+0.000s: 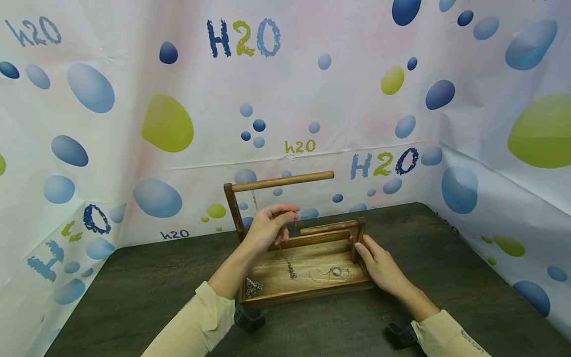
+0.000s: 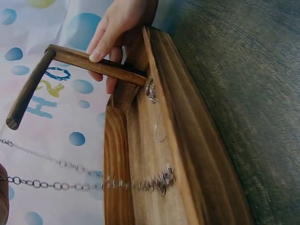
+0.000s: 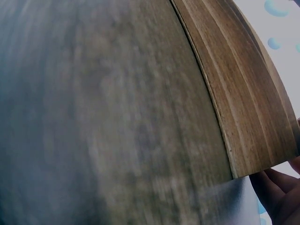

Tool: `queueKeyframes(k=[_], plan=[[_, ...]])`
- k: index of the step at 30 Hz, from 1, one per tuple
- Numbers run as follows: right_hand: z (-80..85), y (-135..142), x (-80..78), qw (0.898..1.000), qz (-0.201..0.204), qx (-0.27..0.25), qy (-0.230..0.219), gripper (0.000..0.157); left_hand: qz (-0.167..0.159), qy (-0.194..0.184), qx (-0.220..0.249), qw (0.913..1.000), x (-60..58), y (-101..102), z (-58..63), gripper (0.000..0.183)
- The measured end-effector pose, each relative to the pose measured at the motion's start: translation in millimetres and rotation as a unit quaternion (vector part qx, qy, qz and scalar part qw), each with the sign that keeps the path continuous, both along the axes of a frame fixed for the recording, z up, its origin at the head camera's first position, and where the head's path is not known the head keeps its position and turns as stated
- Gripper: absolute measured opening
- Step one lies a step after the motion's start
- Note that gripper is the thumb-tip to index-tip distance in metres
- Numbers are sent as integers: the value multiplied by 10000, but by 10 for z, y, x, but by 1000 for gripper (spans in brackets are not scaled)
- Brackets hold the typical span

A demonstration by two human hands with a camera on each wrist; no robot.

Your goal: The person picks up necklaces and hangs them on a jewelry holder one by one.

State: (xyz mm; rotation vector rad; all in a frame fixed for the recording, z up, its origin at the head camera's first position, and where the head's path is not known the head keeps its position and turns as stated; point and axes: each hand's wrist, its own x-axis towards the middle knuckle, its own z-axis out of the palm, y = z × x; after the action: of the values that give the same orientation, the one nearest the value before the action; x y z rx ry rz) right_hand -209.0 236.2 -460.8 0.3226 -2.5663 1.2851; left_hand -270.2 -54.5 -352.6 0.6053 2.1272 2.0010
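Left hand (image 1: 267, 228) is raised above the tray, fingers bent, thumb and fingertips nearly closed in a pinch on a silver chain (image 2: 58, 186). Chain runs down from the pinch in two strands, its charm cluster (image 1: 292, 271) hanging at the middle of the wooden tray (image 1: 321, 250); whether it touches the tray floor, can't tell. Right hand (image 1: 379, 263) grips the short post (image 1: 359, 238) at the tray's right end, thumb on the near side, fingers curled behind. Short bar (image 1: 330, 227) juts left from that post's top. Tray's left end has a tall post (image 1: 235, 210) with a long bar (image 1: 285, 181) pointing right; a thin chain (image 1: 255, 198) hangs on it near the post. Inside the tray: silver heap (image 1: 253, 286) in the front left corner, fine chain with rings (image 1: 336, 271) on the right side. Tray is on a dark wood-grain table (image 1: 178, 297). White backdrop (image 1: 357, 29) behind, blue and green dots, "H2O" lettering.
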Motion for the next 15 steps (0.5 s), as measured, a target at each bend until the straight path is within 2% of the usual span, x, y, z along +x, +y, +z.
queueKeyframes(k=[15], plan=[[-15, -1, -9, 10000, -34, -30, -42, 44, -7, -17, 159, 9999, -8, 29, 137, 23]])
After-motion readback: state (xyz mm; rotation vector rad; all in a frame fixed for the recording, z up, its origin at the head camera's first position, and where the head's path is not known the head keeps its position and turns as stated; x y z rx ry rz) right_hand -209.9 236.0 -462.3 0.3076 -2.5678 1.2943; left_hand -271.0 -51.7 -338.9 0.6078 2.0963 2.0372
